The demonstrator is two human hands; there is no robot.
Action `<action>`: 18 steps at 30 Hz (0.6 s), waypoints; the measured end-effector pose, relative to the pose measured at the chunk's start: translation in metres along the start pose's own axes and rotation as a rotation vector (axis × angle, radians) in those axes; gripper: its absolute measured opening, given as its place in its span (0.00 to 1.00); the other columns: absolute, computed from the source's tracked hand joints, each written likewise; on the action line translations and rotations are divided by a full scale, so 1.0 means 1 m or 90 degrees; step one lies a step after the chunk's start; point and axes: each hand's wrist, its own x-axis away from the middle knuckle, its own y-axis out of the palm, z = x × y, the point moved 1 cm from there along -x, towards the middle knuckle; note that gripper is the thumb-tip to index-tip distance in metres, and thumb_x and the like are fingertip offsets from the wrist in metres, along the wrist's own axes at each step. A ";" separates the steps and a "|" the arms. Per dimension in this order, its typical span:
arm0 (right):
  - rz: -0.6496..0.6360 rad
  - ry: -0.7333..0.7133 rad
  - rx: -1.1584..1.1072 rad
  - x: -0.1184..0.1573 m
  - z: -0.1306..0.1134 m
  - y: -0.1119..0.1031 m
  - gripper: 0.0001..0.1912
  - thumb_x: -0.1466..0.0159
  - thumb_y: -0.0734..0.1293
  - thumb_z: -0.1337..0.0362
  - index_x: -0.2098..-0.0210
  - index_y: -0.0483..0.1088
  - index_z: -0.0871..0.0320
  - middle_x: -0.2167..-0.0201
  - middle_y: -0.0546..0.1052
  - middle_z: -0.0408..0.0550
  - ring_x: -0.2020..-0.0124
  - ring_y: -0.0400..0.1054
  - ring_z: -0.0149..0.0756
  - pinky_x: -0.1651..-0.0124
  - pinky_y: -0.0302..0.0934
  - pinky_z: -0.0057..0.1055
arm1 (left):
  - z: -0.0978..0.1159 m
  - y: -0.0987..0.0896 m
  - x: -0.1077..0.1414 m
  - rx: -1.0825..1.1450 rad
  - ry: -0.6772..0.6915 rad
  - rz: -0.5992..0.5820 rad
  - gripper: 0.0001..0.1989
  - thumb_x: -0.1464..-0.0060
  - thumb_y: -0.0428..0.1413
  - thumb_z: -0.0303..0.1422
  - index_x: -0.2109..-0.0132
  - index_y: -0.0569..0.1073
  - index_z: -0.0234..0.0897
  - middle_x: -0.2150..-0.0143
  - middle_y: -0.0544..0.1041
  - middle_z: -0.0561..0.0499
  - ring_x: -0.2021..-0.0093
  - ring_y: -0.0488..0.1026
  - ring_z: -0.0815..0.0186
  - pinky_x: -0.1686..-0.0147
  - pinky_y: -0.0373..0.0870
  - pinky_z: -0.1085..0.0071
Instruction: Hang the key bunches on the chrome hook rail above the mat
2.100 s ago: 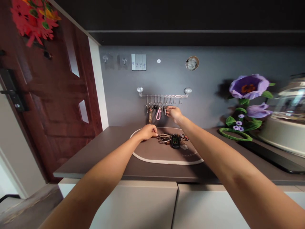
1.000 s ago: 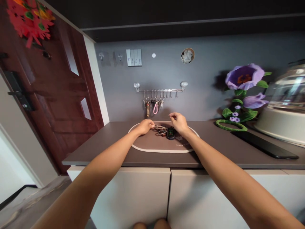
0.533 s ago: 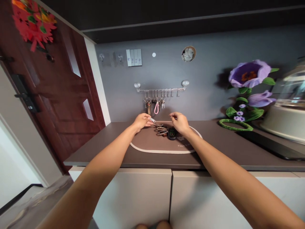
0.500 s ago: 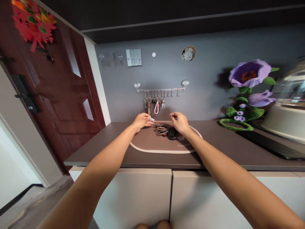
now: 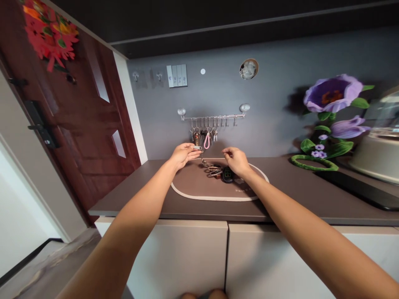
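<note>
Just behind the left hand (image 5: 184, 155), pinching a silver tag (image 5: 197, 147), and the curled right hand (image 5: 236, 160), keys (image 5: 215, 136) hang from a rail (image 5: 215, 118).

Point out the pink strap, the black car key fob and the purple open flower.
pink strap (image 5: 205, 143), head view: loop's left side
black car key fob (image 5: 228, 180), head view: lower body
purple open flower (image 5: 314, 101), head view: left petal

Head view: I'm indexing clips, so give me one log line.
left hand: holding silver tag | right hand: over mat | car key: on mat | pink loop: hanging
</note>
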 end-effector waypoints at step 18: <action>-0.081 -0.127 -0.056 0.010 -0.025 0.008 0.10 0.42 0.59 0.67 0.64 0.70 0.58 0.65 0.74 0.49 0.65 0.67 0.33 0.60 0.60 0.30 | 0.014 0.006 0.004 0.204 0.081 -0.064 0.04 0.45 0.45 0.22 0.64 0.63 0.31 0.68 0.75 0.45 0.58 0.73 0.61 0.51 0.64 0.57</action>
